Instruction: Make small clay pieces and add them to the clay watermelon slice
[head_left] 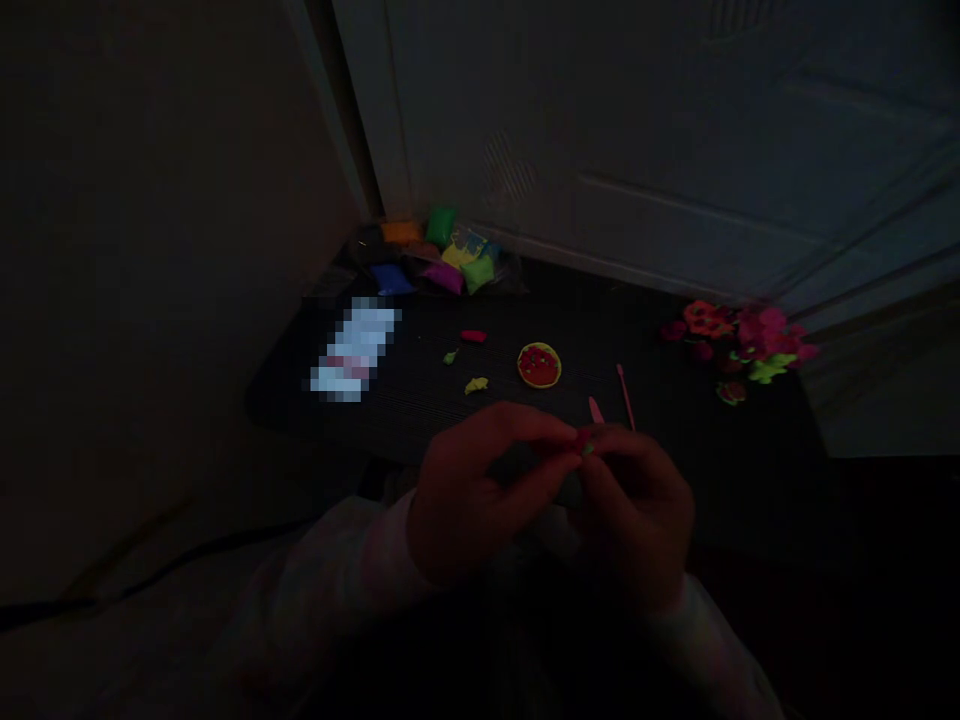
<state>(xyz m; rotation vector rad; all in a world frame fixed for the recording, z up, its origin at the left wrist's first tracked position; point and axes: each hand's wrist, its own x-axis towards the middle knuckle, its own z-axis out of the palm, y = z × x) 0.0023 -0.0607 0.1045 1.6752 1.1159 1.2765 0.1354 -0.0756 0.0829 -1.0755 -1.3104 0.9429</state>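
Observation:
My left hand (491, 480) and my right hand (637, 500) meet over the near side of the dark table, fingertips almost touching. Both pinch a small red and green piece of modelling clay (586, 447), mostly covered by the fingers. Just beyond them lies a pink clay knife (595, 409), with a thin pink tool (625, 395) to its right. A round yellow-rimmed clay dish (539, 366) with red filling and small green bits sits farther back. Left of it are a yellow clay scrap (476, 385), a green clay bit (450, 357) and a red clay piece (473, 336).
Coloured clay packets (442, 255) lie in clear plastic at the table's back left. A pixelated bright rectangle (356, 350) is at the left edge. Bright clay flowers (765, 335) stand at the right. A pale panelled door or wall (637, 130) rises behind. The room is very dim.

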